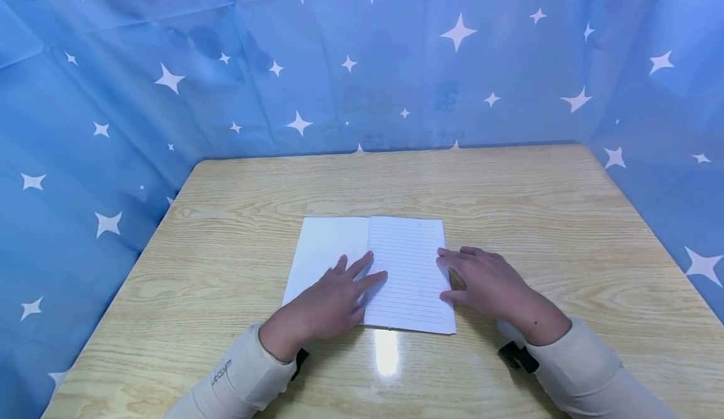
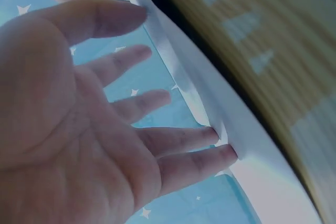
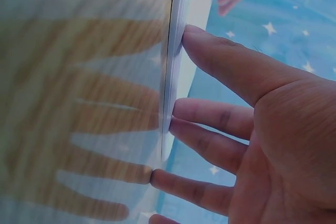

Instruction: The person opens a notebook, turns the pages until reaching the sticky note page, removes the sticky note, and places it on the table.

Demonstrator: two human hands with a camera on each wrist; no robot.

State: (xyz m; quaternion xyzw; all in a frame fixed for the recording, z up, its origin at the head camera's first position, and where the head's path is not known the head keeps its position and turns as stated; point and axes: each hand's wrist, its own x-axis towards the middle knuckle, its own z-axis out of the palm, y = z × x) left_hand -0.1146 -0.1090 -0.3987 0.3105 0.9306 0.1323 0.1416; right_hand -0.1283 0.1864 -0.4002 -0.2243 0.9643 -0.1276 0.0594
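Note:
An open notebook (image 1: 406, 303) lies on the wooden table, its left page blank white and its right page lined. My left hand (image 1: 328, 303) reaches over the blank page with fingers spread, the index fingertip overlapping the lined page near the fold. In the left wrist view, two fingertips (image 2: 227, 156) touch the paper while the thumb stands apart from the fingers. At the notebook's right edge is my right hand (image 1: 489, 281). Its thumb and fingertips touch the page edges (image 3: 180, 59) in the right wrist view, fingers extended, and another fingertip meets the tabletop.
The light wood table (image 1: 565, 218) is glossy and reflects a bright patch of light (image 1: 387, 351) in front of the notebook. Blue cloth (image 1: 396, 61) with white stars hangs behind the table and along both sides. Both forearms wear light sleeves (image 1: 582, 365) with dark straps near the wrists.

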